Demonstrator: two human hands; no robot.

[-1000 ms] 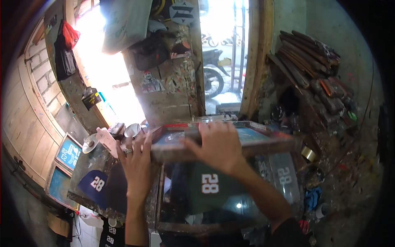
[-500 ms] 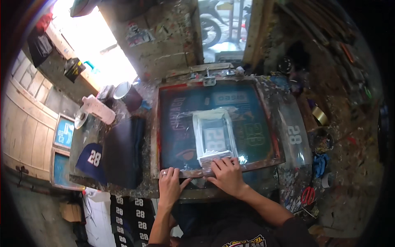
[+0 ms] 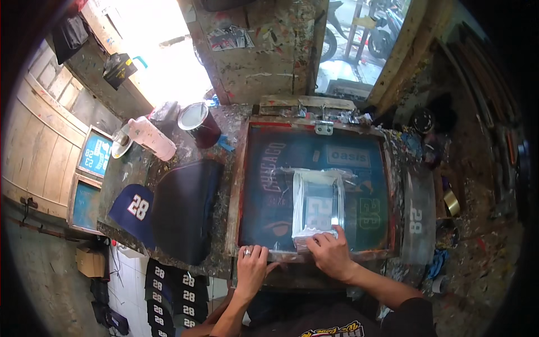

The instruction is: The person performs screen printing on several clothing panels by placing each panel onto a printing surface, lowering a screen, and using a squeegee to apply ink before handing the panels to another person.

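Observation:
A screen-printing frame (image 3: 240,185) with a blue mesh lies on the bench in front of me. White ink surrounds a pale numeral stencil (image 3: 320,212) in its middle. My left hand (image 3: 252,267) is closed over the frame's front edge, a ring on one finger. At the front end of the ink rests a squeegee (image 3: 302,242), its blade edge coated white. My right hand (image 3: 332,255) grips the squeegee's right end, one finger stretched forward over the mesh. What lies beneath the screen is hidden.
Left of the frame lie a dark stack of fabric panels (image 3: 182,213) and a navy numbered panel (image 3: 133,209). Behind them are a paint can (image 3: 199,124) and a pink bottle (image 3: 151,139). A clear numbered sheet (image 3: 418,219) lies right. Printed dark pieces (image 3: 174,297) hang below left.
The whole view has shifted, so the bench appears farther right. My right hand sits more toward the squeegee's right end, with a finger now extended. My left hand stays on the frame edge.

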